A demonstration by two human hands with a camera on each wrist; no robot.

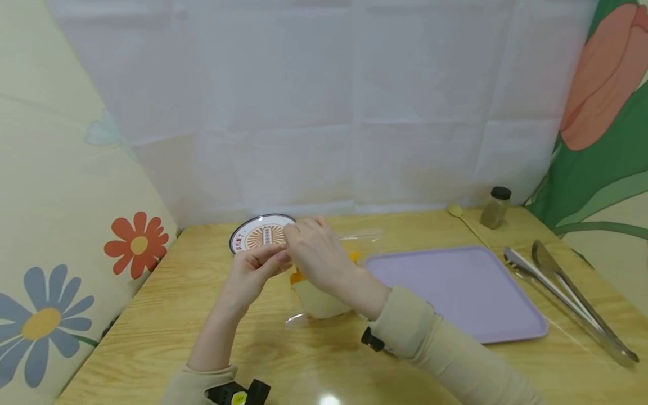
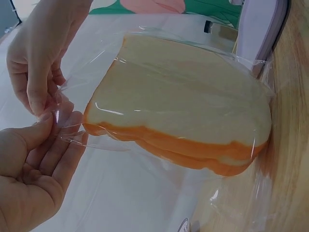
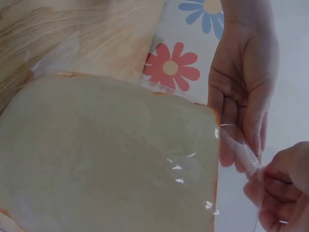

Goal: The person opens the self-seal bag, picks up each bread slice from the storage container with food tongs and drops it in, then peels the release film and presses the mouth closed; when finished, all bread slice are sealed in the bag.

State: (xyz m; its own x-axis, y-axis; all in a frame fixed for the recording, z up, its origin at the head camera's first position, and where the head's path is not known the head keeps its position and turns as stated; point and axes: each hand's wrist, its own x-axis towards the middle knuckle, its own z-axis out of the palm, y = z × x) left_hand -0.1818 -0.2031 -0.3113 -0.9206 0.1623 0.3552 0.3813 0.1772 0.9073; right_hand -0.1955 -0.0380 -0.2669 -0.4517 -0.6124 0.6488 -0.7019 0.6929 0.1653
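Observation:
A clear plastic bag [image 2: 101, 143] holds slices of white bread [image 2: 183, 96] with orange-brown crust, standing over the wooden table. My left hand [image 1: 248, 278] pinches the gathered top of the bag between thumb and fingers. Right beside it, my right hand [image 1: 319, 256] also pinches the film at the bag's mouth. In the right wrist view the stretched film runs from the bread's edge to both sets of fingertips. The head view has much of the bread hidden behind the right hand and wrist.
A lilac tray [image 1: 455, 292] lies to the right of the bread. Metal tongs [image 1: 567, 298] rest beyond it. At the back right are a long-handled spoon [image 1: 455, 210] and a black-lidded jar [image 1: 495, 209]. Behind the hands sits a round printed plate [image 1: 245, 239].

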